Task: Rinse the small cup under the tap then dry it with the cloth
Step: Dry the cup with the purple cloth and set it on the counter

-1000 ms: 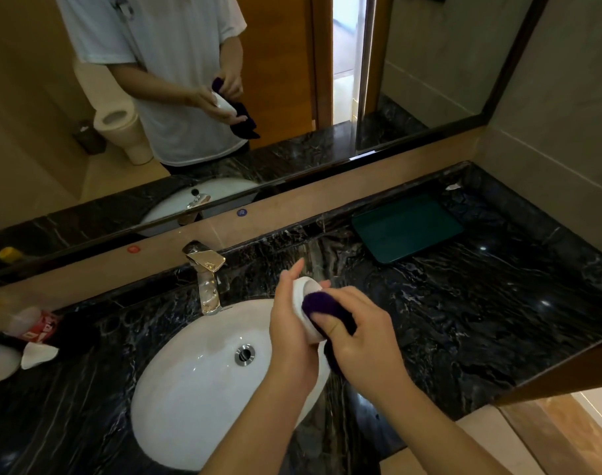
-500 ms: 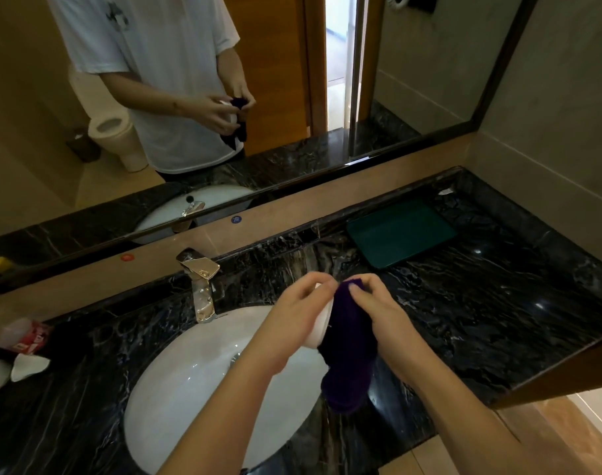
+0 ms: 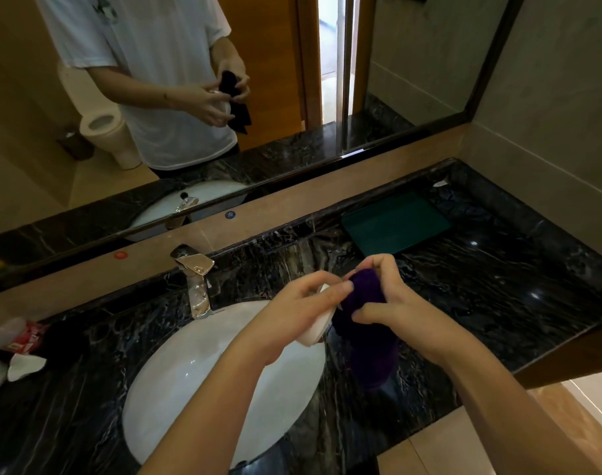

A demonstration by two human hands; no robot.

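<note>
My left hand (image 3: 298,308) grips a small white cup (image 3: 318,329), held tilted over the right rim of the white sink (image 3: 190,382). Most of the cup is hidden by my fingers. My right hand (image 3: 392,303) pinches a dark purple cloth (image 3: 368,341) against the cup's mouth, and the rest of the cloth hangs down over the black counter. The chrome tap (image 3: 197,279) stands behind the sink to the left of my hands, with no water running from it.
A dark green tray (image 3: 395,222) lies on the black marble counter (image 3: 498,286) at the back right. Small packets and white pieces (image 3: 22,347) sit at the far left. A mirror (image 3: 224,97) spans the wall behind. The counter's front edge runs at lower right.
My right hand has pulled the cloth out from inside the cup and now holds it bunched at the cup's rim, hanging down. Both hands have stayed over the sink's right edge.
</note>
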